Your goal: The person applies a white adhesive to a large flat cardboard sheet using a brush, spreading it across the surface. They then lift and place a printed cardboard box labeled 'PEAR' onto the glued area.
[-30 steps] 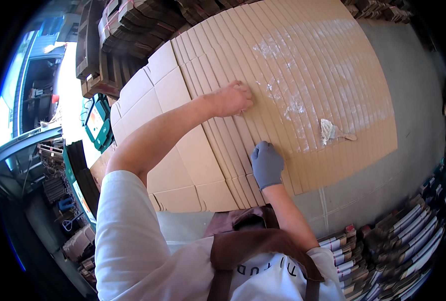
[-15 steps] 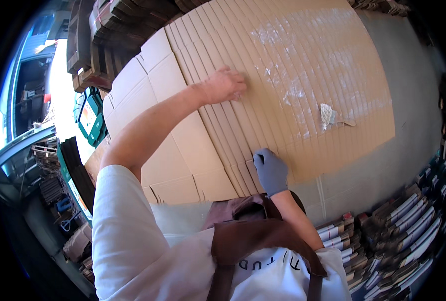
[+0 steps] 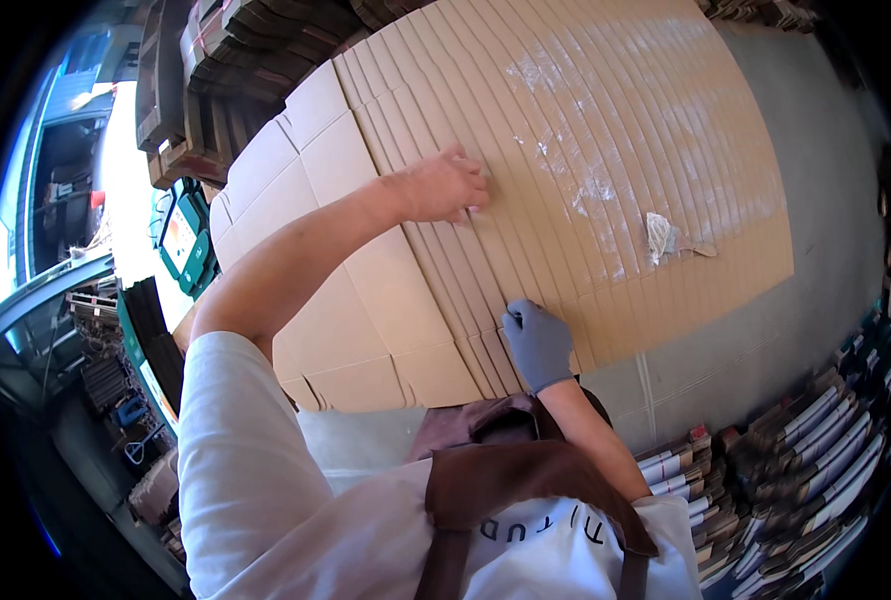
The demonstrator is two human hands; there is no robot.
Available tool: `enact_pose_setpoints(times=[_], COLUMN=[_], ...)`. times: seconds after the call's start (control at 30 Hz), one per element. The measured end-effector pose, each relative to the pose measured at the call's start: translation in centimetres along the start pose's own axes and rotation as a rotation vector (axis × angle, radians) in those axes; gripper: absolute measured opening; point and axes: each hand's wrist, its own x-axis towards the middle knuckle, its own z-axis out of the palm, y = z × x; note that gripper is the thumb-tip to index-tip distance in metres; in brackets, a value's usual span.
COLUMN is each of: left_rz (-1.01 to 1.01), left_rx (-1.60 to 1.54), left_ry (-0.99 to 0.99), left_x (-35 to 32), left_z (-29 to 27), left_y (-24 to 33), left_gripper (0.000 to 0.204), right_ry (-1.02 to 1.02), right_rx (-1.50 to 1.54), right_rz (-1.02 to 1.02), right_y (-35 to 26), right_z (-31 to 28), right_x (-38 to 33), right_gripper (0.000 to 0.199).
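Observation:
A broad fan of overlapping brown cardboard sheets (image 3: 605,310) lies before me, their edges stepped in narrow strips. My bare left hand (image 3: 445,187) is closed over the strip edges at the middle of the fan, its fingertips partly hidden. Nearer to me, my right hand (image 3: 538,345) in a grey glove is closed at the sheets' near edge, fingers curled and thumb side facing left. Whitish, shiny smears cover the right part of the fan. A white, brush-like thing (image 3: 657,238) with a short wooden handle lies on it. The leftmost sheet (image 3: 350,260) shows its creased, slotted face.
Wooden pallets (image 3: 180,155) with stacked cardboard stand at the far left. Beside the sheets lies a green-and-white printed piece (image 3: 187,240). Bundles of flat cardboard (image 3: 815,440) are stacked at the lower right. Grey floor (image 3: 825,170) shows beyond the sheets' right edge.
My left hand has moved slightly nearer to me along the strips. The right hand stays closed at the near edge. The whole view has shifted slightly.

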Motion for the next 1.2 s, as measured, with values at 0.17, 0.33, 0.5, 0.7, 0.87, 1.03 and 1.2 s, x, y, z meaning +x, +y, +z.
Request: enact_pose_setpoints(times=[0.17,0.33,0.5,0.7,0.87,1.03,1.2], left_rz=[0.011,0.033,0.017,0.009,0.039,0.059,0.029], left_rx=[-0.051,0.0,0.073,0.083,0.018,-0.041,-0.078], left_ry=[-0.054,-0.015,-0.076,-0.173,-0.111,-0.036,-0.074], left_x=[0.1,0.2,0.6,0.9,0.9,0.7,1.0], left_z=[0.3,0.2,-0.1,-0.1,0.1,0.6,0.4], left_y=[-0.1,0.4,0.9,0.7,0.3,0.2,0.3], left_gripper=[0.02,0.014,0.01,0.011,0.008,0.014,0.013], right_ry=[-0.048,-0.007,0.028,0.002,0.017,0.03,0.026], right_rx=[0.004,-0.051,-0.012,-0.006,-0.083,-0.129,-0.098], right_rz=[0.015,-0.008,0.005,-0.015,-0.035,-0.037,-0.034], right_y=[-0.2,-0.4,-0.9,-0.6,-1.0,-1.2,-1.1], right_z=[-0.3,0.1,0.3,0.4,0.6,0.8,0.8], right_x=[0.3,0.5,0.5,1.3,1.5,1.7,1.9], right_gripper=[0.019,0.02,0.02,0.019,0.017,0.017,0.016])
